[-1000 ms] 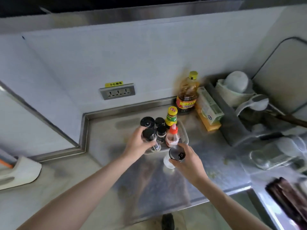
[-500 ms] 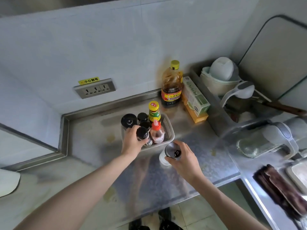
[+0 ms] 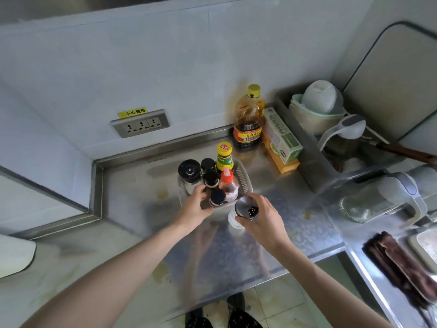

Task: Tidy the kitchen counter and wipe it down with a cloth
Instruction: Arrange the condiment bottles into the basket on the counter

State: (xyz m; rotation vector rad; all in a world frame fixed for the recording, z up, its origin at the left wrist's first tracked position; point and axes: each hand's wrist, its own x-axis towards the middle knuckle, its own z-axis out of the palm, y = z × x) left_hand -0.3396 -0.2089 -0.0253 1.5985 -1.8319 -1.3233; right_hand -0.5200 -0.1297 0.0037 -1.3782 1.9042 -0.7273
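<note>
Steel counter carries a basket of bottles; the left hand grips its near rim. Just beside it, the right hand pinches a shaker by its metal lid

The stainless-steel tabletop carries a white plastic basket of condiment bottles near its middle. At the back wall stands an oil bottle, with a green-and-white box just beside it, lying on an orange box. Yellowish stains mark the metal.
</note>
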